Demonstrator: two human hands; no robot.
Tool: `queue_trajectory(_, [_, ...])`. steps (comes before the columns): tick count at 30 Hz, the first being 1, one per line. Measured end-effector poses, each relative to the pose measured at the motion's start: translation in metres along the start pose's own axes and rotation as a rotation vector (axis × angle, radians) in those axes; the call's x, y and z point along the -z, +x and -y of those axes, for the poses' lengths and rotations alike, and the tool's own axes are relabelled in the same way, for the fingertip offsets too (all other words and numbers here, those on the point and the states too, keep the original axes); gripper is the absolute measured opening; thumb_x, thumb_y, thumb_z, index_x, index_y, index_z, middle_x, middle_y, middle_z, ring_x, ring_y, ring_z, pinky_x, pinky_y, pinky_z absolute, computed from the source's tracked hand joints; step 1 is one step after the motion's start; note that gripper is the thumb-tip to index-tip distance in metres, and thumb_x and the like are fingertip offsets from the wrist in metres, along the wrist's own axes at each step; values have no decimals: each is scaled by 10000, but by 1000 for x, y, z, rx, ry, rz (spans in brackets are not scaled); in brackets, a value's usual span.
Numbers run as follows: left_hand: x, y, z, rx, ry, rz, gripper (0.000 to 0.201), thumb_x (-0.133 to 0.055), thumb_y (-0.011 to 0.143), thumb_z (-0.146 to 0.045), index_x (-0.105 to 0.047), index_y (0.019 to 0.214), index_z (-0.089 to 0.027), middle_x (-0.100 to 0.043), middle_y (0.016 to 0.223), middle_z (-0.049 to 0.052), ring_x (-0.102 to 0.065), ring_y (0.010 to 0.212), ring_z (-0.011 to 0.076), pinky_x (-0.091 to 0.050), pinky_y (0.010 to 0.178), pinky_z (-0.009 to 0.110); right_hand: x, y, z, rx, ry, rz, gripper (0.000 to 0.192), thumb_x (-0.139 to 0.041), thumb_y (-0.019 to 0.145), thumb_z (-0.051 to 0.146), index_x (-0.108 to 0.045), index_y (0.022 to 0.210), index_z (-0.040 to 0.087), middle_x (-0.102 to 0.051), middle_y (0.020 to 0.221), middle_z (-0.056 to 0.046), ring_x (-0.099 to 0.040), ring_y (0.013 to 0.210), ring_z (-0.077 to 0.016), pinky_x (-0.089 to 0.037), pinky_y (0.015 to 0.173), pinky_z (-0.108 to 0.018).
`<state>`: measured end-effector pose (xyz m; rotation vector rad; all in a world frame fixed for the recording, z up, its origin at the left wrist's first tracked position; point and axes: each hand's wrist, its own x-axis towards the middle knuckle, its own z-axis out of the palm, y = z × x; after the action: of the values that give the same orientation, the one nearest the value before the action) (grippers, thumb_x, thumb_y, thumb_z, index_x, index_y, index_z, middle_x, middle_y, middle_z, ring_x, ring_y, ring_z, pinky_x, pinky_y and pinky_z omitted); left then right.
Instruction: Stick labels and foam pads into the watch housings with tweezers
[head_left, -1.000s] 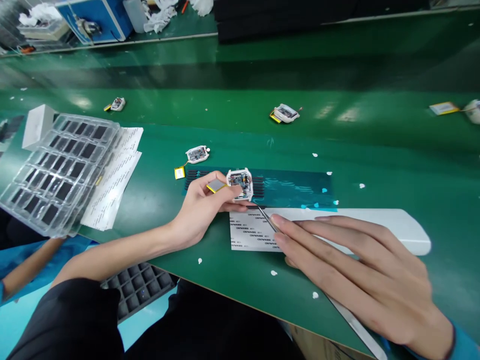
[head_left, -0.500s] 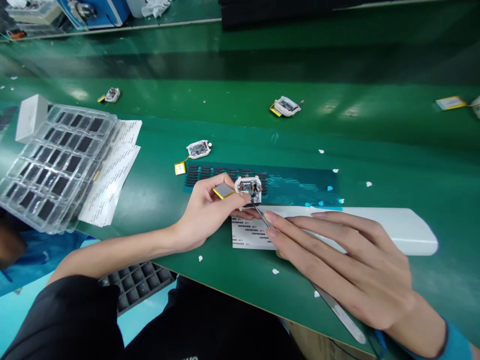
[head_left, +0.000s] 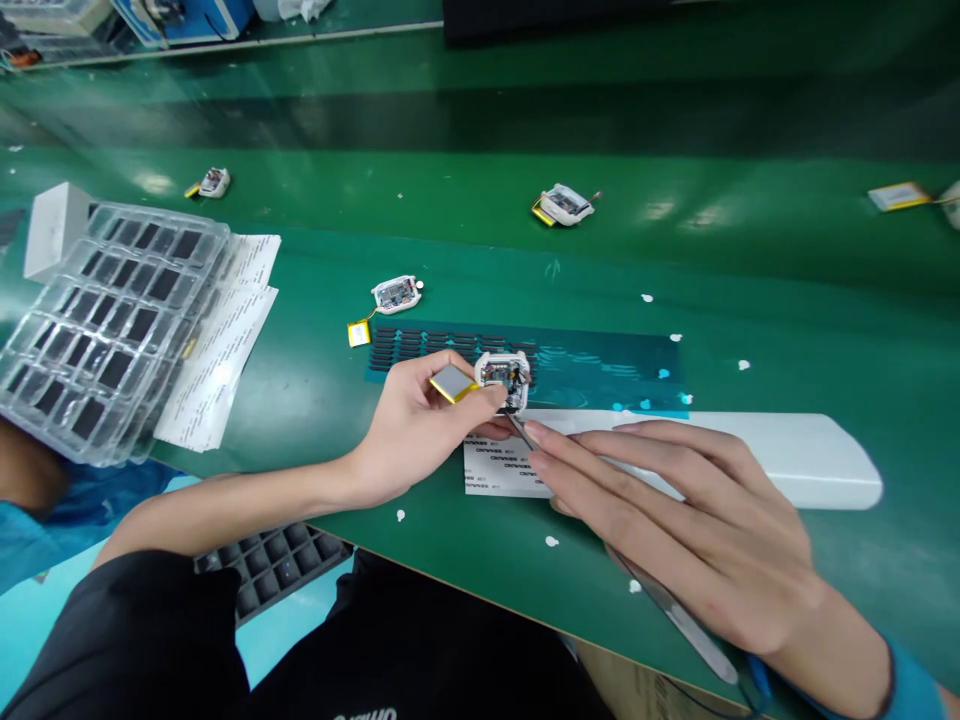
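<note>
My left hand (head_left: pixel 420 430) pinches a small white device housing (head_left: pixel 523 385) with a bare circuit board inside, its thumb pressing on the board's near part. A yellow-edged grey battery (head_left: pixel 454 383) sticks out over the left fingers, beside the housing. Between thumb and fingertips, my right hand (head_left: pixel 690 520) grips metal tweezers (head_left: pixel 701 645) like a pen. Their tip meets the lower edge of the housing, and the exact contact point is too small to tell. Under the hands lie a printed white backing sheet (head_left: pixel 499 470) and a long white plastic piece (head_left: pixel 817 460).
Behind the hands is a blue film (head_left: pixel 600 365) with rows of black strips. Another open housing (head_left: pixel 396 293) with a battery (head_left: pixel 359 333) lies near it. Farther back sit more units (head_left: pixel 566 205). Clear compartment trays (head_left: pixel 112 320) stand left. A person's blue sleeve (head_left: pixel 82 510) shows at left.
The housing in my left hand has shifted slightly right, and the battery beside it shows a bit more. The tweezers stay at its lower edge. The units at the back appear slightly farther left.
</note>
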<state>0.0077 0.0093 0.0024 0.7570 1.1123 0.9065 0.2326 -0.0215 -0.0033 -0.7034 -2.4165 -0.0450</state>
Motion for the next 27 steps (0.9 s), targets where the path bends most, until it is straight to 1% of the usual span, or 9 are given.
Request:
queue_trajectory(3, [-1,2,0,-7,19,16,331,-948,696,-282,-687,865,-170,-711,698,-19,-742,644,168,-693,711,326,1,1,-1,-63,60,25,340,-640,1004,26,-662,1330,121,-774,1260,-82,-723,1107,-225,-583,949,-405])
queue_trajectory(6, [-1,3,-1,-42,31,29,359,-940,712,-269,-706,963,-164,-743,724,-9,-764,650,185,-700,703,330,1,0,-2,-88,88,-18,411,-613,1016,15,-625,1414,118,-769,1276,-76,-709,1151,-214,-590,943,-389])
queue_trajectory(9, [0,3,-3,-69,32,50,330,-909,755,-267,-703,988,-157,-762,734,1,-782,660,188,-699,694,310,0,-3,-1,-90,89,-70,448,-525,1070,61,-570,1506,153,-764,1290,-67,-715,1158,-219,-597,935,-407])
queue_trajectory(17, [-2,-1,-1,-71,28,39,404,-944,726,-303,-686,1002,-159,-764,756,-1,-782,657,172,-686,691,276,-1,-1,-5,-93,87,-54,592,-597,1019,13,-491,1574,189,-772,1268,-50,-734,1102,-226,-613,878,-419])
queue_trajectory(20, [2,2,-9,-57,84,108,425,-946,724,-335,-668,993,-159,-770,745,20,-771,646,177,-656,654,274,2,-1,-7,-74,57,-61,614,-625,1008,17,-481,1579,187,-764,1284,-48,-731,1088,-226,-614,890,-426])
queue_trajectory(22, [14,16,-26,-102,214,173,403,-934,743,-362,-677,977,-158,-747,679,23,-713,553,165,-586,560,267,6,-1,-7,-65,27,-88,519,-591,1027,35,-549,1526,174,-754,1302,-57,-724,1103,-228,-616,907,-432])
queue_trajectory(23, [24,28,-39,-169,299,160,377,-919,765,-378,-685,966,-162,-721,636,14,-666,503,151,-533,515,263,8,-1,-7,-59,17,-95,456,-570,1036,43,-597,1475,161,-747,1317,-66,-719,1118,-228,-617,914,-430])
queue_trajectory(25, [51,63,-68,-398,472,61,430,-936,742,-378,-708,1049,-182,-723,675,2,-630,523,142,-491,546,278,11,-1,-5,-21,0,-98,343,-548,1046,59,-671,1359,126,-730,1349,-85,-706,1144,-226,-613,924,-421])
queue_trajectory(27, [83,103,-97,-513,695,-144,381,-915,764,-398,-730,1033,-202,-690,669,-19,-621,636,150,-495,671,297,12,1,-4,32,-24,-98,273,-568,1044,74,-699,1282,105,-725,1358,-94,-697,1146,-222,-600,933,-413])
